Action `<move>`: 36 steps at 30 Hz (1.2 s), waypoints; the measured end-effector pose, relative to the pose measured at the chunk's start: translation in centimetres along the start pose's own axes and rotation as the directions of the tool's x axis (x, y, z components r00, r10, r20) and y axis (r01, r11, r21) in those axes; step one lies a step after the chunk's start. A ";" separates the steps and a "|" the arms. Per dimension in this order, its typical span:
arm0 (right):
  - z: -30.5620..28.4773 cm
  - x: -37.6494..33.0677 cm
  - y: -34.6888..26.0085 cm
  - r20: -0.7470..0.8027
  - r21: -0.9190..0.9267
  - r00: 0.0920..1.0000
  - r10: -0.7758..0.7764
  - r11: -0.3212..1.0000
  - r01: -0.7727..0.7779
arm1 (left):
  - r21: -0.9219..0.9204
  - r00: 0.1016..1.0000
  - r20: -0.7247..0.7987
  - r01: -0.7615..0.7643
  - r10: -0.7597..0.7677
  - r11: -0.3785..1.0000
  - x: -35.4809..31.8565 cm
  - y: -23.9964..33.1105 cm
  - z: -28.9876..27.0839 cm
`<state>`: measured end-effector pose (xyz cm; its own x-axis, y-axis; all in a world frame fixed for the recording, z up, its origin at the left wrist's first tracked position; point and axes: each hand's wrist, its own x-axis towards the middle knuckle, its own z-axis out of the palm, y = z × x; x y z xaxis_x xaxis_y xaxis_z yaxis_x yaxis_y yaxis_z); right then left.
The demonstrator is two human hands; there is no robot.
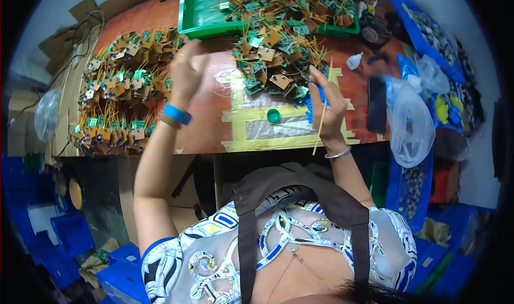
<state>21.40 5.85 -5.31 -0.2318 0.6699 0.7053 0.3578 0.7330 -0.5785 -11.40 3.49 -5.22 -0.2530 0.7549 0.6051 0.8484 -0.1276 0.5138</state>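
Gripping with your right hand (333,111) a thin stick (318,130), its long axis pointing away from you, you had the heap of circuit boards (278,58) just leftward. Your blurred left hand (187,74), seemingly loosely spread, was farther from it, beside the board rows (126,84).

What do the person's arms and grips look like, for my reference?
The left grip and right grip are ungloved. The left arm has a blue band beside a tan band; the right arm has a silver bangle. The short left sleeve is white, patterned in black and blue, with a blue hem.
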 end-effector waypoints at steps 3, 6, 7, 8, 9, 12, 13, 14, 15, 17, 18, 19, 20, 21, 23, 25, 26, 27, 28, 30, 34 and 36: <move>1.1 1.5 -0.2 -0.014 -0.018 0.993 -0.117 0.993 0.117 | -0.154 0.996 0.063 -0.059 0.070 0.986 -1.4 4.0 4.9; 3.8 3.8 2.1 -0.010 -0.078 0.974 -0.224 0.972 0.223 | -0.037 0.998 -0.040 0.049 -0.051 0.998 0.2 4.4 9.1; 4.8 4.9 2.7 0.007 -0.085 0.973 -0.229 0.970 0.229 | 0.047 0.991 -0.120 0.064 -0.058 0.997 0.6 3.8 10.3; 5.6 5.8 3.1 0.028 -0.097 0.973 -0.231 0.968 0.232 | 0.028 0.981 0.041 0.187 -0.188 0.982 1.0 3.9 10.6; 6.5 6.7 3.2 0.051 -0.102 0.969 -0.242 0.964 0.246 | 0.032 0.931 0.191 0.313 -0.313 0.949 1.3 4.0 10.4; 9.4 7.8 5.0 0.165 -0.263 0.934 -0.317 0.899 0.351 | -0.065 0.979 0.020 0.206 -0.205 0.976 0.4 3.1 11.2; 9.7 7.7 5.4 0.165 -0.258 0.935 -0.315 0.901 0.349 | -0.149 0.981 -0.041 0.182 -0.190 0.972 0.0 3.4 10.8; 9.8 7.6 5.9 0.246 -0.284 0.934 -0.259 0.902 0.324 | -0.261 0.981 -0.112 0.122 -0.156 0.958 -0.2 4.3 10.1; 9.9 7.2 6.1 0.327 -0.307 0.924 -0.200 0.902 0.304 | -0.231 0.978 -0.146 0.111 -0.147 0.967 -0.3 5.1 9.1; 9.7 6.8 6.2 0.277 -0.300 0.929 -0.244 0.897 0.325 | -0.271 0.969 -0.094 0.198 -0.231 0.942 -1.0 6.2 6.9; 9.5 7.1 6.2 0.264 -0.264 0.928 -0.263 0.906 0.332 | -0.351 0.972 -0.069 0.187 -0.224 0.917 -1.7 5.4 6.8; 9.2 7.1 6.0 0.250 -0.230 0.927 -0.279 0.913 0.337 | -0.349 0.971 -0.064 0.194 -0.230 0.917 -2.4 5.3 6.7; 8.7 7.5 5.0 0.157 -0.174 0.932 -0.326 0.920 0.351 | -0.596 0.948 0.054 0.283 -0.314 0.752 -3.1 5.1 6.5; 7.9 7.5 3.6 0.065 -0.166 0.926 -0.372 0.911 0.377 | -0.779 0.913 0.192 0.365 -0.361 0.510 -3.6 6.2 5.9; 6.5 6.8 1.3 -0.009 -0.006 0.921 -0.390 0.921 0.390 | -0.833 0.879 0.297 0.429 -0.372 0.350 -4.9 7.0 4.7; 5.0 4.7 -0.2 0.064 0.144 0.942 -0.330 0.937 0.319 | -0.876 0.798 0.430 0.482 -0.422 0.020 -5.5 7.8 3.5; 4.4 3.6 -0.8 0.110 0.236 0.964 -0.244 0.948 0.213 | -0.869 0.790 0.428 0.493 -0.439 0.038 -6.0 8.0 3.2; 3.6 2.5 -1.3 0.163 0.309 0.974 -0.155 0.946 0.099 | -0.865 0.780 0.441 0.502 -0.444 0.023 -6.6 7.5 3.3; 2.5 1.4 -1.3 0.282 0.381 0.958 -0.057 0.923 -0.057 | -0.873 0.846 0.337 0.445 -0.414 0.198 -7.4 6.8 3.5; 1.2 -0.4 -1.1 0.368 0.448 0.929 -0.048 0.884 -0.132 | -0.857 0.910 0.207 0.346 -0.359 0.383 -8.5 7.4 3.0; -0.7 -3.8 -0.7 0.485 0.393 0.867 0.112 0.858 -0.331 | -0.856 0.814 0.090 0.359 -0.574 0.373 -11.0 7.4 1.4; -0.4 -5.3 -0.3 0.505 0.377 0.839 0.201 0.824 -0.424 | -0.867 0.768 0.153 0.406 -0.622 0.289 -12.3 6.8 1.8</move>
<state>22.87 2.02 -8.73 -0.5799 0.7691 0.2689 0.0523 0.3644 -0.9298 -1.68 -5.54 -10.26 -0.6505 0.7577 0.0524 -0.2611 -0.2879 0.9214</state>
